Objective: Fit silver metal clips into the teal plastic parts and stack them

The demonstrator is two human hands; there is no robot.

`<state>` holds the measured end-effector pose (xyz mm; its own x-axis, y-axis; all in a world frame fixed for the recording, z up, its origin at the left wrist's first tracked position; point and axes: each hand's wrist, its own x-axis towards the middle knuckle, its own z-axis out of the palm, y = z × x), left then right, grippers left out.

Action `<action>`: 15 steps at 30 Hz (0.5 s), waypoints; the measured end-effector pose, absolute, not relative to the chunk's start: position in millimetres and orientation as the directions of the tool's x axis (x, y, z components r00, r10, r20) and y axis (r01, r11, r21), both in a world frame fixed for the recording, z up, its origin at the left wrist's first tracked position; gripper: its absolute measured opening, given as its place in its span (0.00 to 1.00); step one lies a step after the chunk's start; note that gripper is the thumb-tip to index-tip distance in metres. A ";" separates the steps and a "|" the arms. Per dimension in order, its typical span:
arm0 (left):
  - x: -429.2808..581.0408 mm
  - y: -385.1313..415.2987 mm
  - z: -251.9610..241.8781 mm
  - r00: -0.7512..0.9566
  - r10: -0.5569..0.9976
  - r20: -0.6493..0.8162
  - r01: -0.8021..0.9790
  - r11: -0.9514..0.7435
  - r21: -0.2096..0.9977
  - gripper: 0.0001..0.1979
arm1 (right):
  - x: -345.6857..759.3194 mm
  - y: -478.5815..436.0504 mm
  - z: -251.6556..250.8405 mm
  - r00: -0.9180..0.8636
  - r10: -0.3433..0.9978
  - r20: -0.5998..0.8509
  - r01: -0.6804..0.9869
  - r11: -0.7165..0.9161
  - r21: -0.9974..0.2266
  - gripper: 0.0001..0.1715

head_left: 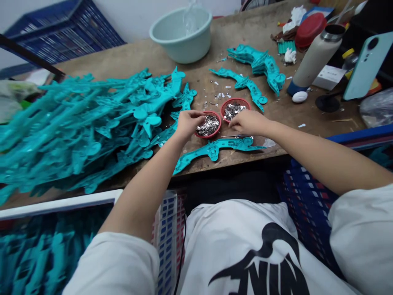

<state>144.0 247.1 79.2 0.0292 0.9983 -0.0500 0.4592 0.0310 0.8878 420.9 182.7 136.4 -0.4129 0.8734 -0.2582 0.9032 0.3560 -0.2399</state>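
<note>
Left hand (189, 124): at the left rim of the left red basket (220, 124), thumb and forefinger drawn close together above its contents; whether they pinch anything, cannot tell.
Right hand (248, 123): at the near rim of the right red basket (236, 99), fingers curled downward, tips pointing to the tabletop; grip hidden by the hand itself, cannot tell.
Small metal pieces (210, 125): heaped in both baskets, shiny; a few more scattered on the wood beyond.
Near teal part (225, 144): lying flat along the front of the table (285, 119), just below the baskets, curved, narrowing toward each end; neither hand on it.
Thin metal tool (236, 136): lying along the part's upper edge, probably tweezers, though too small to be sure.
Teal pile (92, 127): large tangled heap, left side of the table.
Far teal parts: one single curved part (242, 82) beyond the right basket, a stacked group (260, 65) behind it.
Back of table: pale green basin (187, 51).
Right side: tilted bottle (317, 59) with blue base, white oval object (299, 97) beside it, light-blue phone (368, 65) propped up.
Lower left: white-rimmed container (61, 205) holding more teal parts.
</note>
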 end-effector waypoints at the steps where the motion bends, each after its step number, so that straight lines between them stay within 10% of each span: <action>1: 143.3 247.0 78.9 0.016 0.999 -0.049 0.437 0.037 0.899 0.07 | 421.3 182.7 135.8 -0.421 0.869 -0.259 0.900 0.365 -0.239 0.32; 15: 155.2 196.5 98.0 0.234 0.967 -0.100 0.059 0.088 0.994 0.21 | 418.4 183.1 105.6 -0.582 0.778 0.236 0.541 0.588 -0.602 0.36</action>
<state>155.2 196.5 98.0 0.2337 0.9672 -0.0996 0.0594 0.0880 0.9943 418.4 183.1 105.6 -0.5824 0.7777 0.2364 0.5409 0.5879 -0.6015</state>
